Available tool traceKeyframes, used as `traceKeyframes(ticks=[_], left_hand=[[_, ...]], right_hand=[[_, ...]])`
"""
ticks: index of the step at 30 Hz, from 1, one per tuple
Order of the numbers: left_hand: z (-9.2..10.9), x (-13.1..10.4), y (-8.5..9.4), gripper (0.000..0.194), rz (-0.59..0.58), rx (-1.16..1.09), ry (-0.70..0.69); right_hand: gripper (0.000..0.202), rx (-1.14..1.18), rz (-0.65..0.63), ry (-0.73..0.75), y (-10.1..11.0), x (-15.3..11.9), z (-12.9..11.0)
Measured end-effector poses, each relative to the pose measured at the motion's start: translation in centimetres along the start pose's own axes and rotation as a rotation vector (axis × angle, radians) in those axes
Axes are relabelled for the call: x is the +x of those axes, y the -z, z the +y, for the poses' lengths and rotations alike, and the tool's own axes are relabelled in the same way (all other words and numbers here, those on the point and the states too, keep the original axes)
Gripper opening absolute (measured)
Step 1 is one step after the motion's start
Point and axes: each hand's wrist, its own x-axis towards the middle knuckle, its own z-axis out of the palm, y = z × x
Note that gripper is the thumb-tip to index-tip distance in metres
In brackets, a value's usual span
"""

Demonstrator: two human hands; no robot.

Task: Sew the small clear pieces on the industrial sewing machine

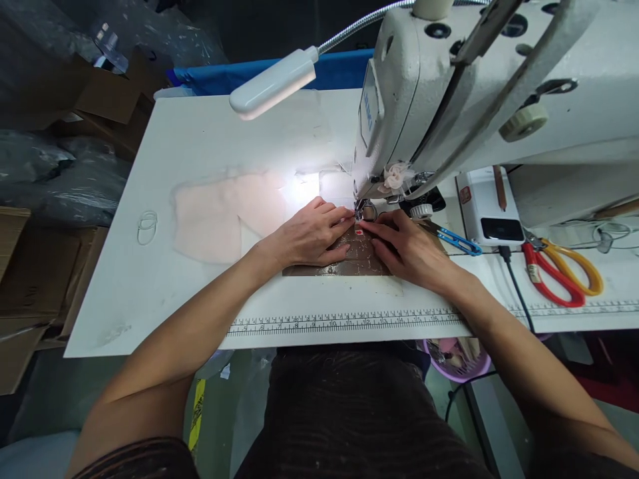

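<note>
A brown piece of fabric (357, 256) with pale line marks lies on the white table under the needle area of a sewing machine (394, 100). My left hand (315, 233) rests on its left part, fingers stretched toward the presser foot (360, 210) and thumb apart. From the right, my right hand (405, 245) presses on the same fabric, its fingers extended close to the foot. A small white tag with a red mark (359, 232) shows between the two hands. The fabric beneath my palms is hidden.
Right of the machine needle lie blue thread snips (458, 241), a white box-shaped device (492, 206) with a cable, and red-and-yellow scissors (562, 273). A lamp (274, 83) hangs above. Peach fabric (207, 219) lies left. A ruler strip (344, 324) follows the front edge.
</note>
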Motion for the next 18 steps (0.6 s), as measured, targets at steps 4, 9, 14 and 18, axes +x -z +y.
traceKeyframes(ticks=[4,9,14,18], left_hand=[[-0.2,0.1,-0.1,0.046,-0.023,0.016,0.025],[-0.4,0.1,-0.2,0.050,-0.042,0.016,0.048],[-0.4,0.2,0.0,0.051,-0.059,0.027,0.068],[-0.3,0.2,-0.2,0.051,-0.073,0.037,0.088]], right_hand=[[0.039,0.142,-0.042,-0.070,1.7,0.2,-0.1],[0.045,0.312,-0.099,-0.236,3.2,1.3,0.5],[0.056,0.309,0.020,-0.405,2.3,2.3,1.4],[0.057,0.252,0.015,-0.292,1.6,1.6,1.4]])
